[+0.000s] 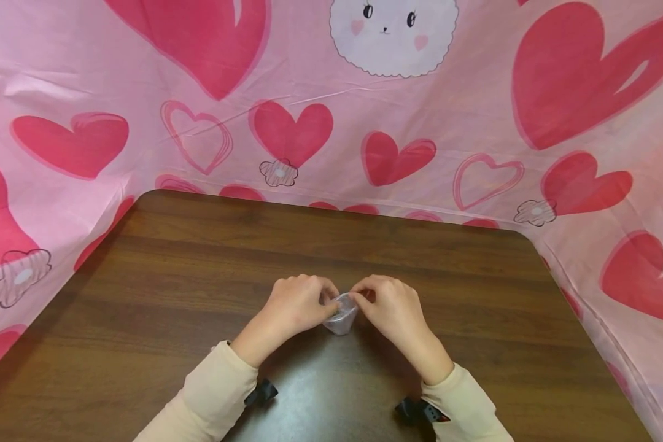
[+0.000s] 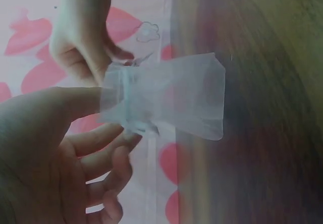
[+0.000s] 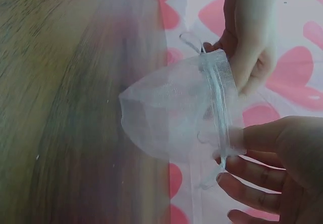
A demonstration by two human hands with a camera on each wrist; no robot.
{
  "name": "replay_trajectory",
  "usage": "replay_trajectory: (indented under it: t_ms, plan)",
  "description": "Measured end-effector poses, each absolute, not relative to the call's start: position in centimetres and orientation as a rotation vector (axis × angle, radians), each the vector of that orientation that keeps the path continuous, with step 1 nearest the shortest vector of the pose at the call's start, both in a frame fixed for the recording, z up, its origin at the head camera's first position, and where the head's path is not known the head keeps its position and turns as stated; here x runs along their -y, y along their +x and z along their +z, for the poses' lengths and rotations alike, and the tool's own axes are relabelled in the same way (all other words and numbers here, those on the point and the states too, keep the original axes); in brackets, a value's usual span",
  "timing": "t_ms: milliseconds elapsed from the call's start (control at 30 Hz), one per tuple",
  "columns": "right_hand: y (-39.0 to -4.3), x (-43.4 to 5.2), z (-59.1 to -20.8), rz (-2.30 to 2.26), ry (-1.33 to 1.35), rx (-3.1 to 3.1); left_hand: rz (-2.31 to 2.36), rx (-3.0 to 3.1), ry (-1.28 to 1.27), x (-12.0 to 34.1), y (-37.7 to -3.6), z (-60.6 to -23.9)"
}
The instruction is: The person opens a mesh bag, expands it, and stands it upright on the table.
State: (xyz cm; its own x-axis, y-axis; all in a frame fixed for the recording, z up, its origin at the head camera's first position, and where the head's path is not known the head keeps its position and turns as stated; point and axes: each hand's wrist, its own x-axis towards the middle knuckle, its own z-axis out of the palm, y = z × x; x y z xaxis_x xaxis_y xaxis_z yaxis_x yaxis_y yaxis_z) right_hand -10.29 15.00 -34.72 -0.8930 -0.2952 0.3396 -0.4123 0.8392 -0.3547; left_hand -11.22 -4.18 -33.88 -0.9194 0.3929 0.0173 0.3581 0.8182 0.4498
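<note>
A small sheer white drawstring pouch (image 1: 341,324) is held upright just above the table, its mouth spread apart. My left hand (image 1: 298,307) pinches the rim on the left, thumb at the mouth. On the opposite side, my right hand (image 1: 393,307) grips the rim between thumb and fingers. The left wrist view shows the pouch (image 2: 194,95) as see-through, with no contents visible. A pale ribbon (image 3: 219,100) runs round the neck of the pouch in the right wrist view, and a ribbon loop (image 3: 190,41) sticks out at the far side.
A dark brown wooden table (image 1: 199,264) with rounded corners lies under both hands. Pink cloth (image 1: 320,73) printed with hearts hangs around its back and sides. Black devices (image 1: 261,393) are worn at both sleeve cuffs.
</note>
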Motion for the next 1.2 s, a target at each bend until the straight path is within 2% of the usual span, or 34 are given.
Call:
replay_trajectory:
  t_ms: [200, 433, 700, 1200]
  plan:
    - [-10.1, -14.0, -34.4, 0.568, 0.542, 2.718, 0.678, -2.963, 0.559, 3.5, -11.2, -34.0]
    - [-9.3, -13.6, -34.1, 0.565, 0.379, 2.734, 0.711, -3.074, 0.444, 3.6, -11.1, -34.6]
    - [-9.1, -13.3, -34.1, 0.624, 0.261, 2.927, 0.754, -3.118, 0.426, 3.6, -10.8, -34.9]
    - [-9.4, -14.6, -34.1, 0.567, 0.213, 2.955, 0.723, -3.076, 0.385, 4.6, -11.1, -34.4]
